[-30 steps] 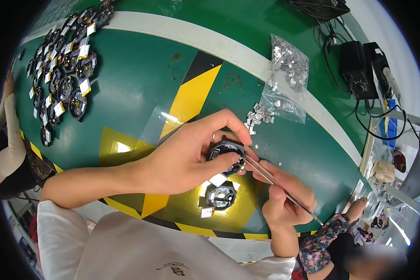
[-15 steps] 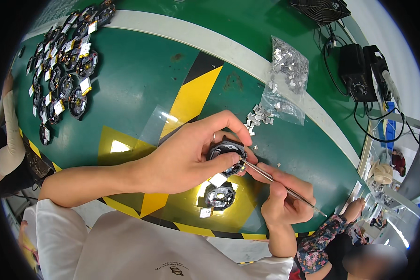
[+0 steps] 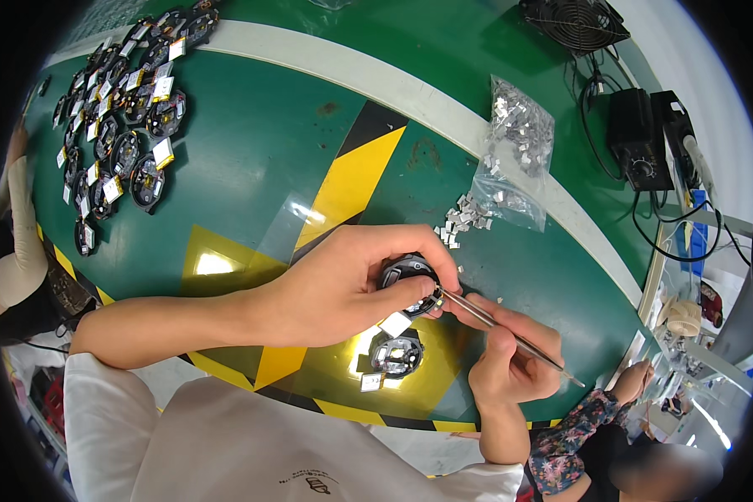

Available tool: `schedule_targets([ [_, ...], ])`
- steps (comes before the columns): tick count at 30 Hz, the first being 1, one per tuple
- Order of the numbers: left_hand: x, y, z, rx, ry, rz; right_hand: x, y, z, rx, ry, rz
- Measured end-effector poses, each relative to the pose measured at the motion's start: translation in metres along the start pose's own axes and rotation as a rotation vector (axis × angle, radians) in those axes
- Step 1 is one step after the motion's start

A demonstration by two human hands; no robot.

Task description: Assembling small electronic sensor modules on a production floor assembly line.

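Note:
My left hand grips a round black watch housing, thumb pressed over its near rim. A small white battery hangs out of the housing on its near side. In my right hand is a thin pen-like metal tool, held like a pencil, its tip at the housing's right edge beside my left thumb. What the tip touches is too small to make out. Just below my hands, a second open watch housing lies on the yellow film, its own white battery beside it.
Many similar open housings crowd the far left of the green table. Small grey-white pieces lie loose beside a clear bag of them. A black control box with cables and a fan stand far right. Other people's arms appear at both sides.
The view has shifted slightly. My left hand's raised fingers have come lower around the housing. The tool's tip stays at the housing's right edge.

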State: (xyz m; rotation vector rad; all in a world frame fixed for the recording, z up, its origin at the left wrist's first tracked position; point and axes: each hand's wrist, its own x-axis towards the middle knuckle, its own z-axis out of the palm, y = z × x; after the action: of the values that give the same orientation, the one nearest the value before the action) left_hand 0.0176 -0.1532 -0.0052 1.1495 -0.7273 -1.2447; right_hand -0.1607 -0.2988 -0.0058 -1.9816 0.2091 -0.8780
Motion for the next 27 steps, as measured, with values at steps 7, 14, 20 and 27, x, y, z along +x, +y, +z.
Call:
schedule_targets([
  [7,0.000,0.001,0.001,-0.018,0.000,-0.011,0.000,-0.003,0.001,0.008,0.003,0.050],
  [14,0.001,0.002,0.000,-0.032,-0.001,-0.006,0.010,-0.008,-0.003,-0.084,-0.118,-0.136],
  [20,-0.002,-0.001,0.001,-0.125,0.006,0.025,0.016,-0.023,-0.001,-0.423,-0.382,-0.414],
  [27,-0.001,0.003,0.003,-0.145,-0.010,-0.008,0.014,-0.025,0.002,-0.568,-0.407,-0.628],
])
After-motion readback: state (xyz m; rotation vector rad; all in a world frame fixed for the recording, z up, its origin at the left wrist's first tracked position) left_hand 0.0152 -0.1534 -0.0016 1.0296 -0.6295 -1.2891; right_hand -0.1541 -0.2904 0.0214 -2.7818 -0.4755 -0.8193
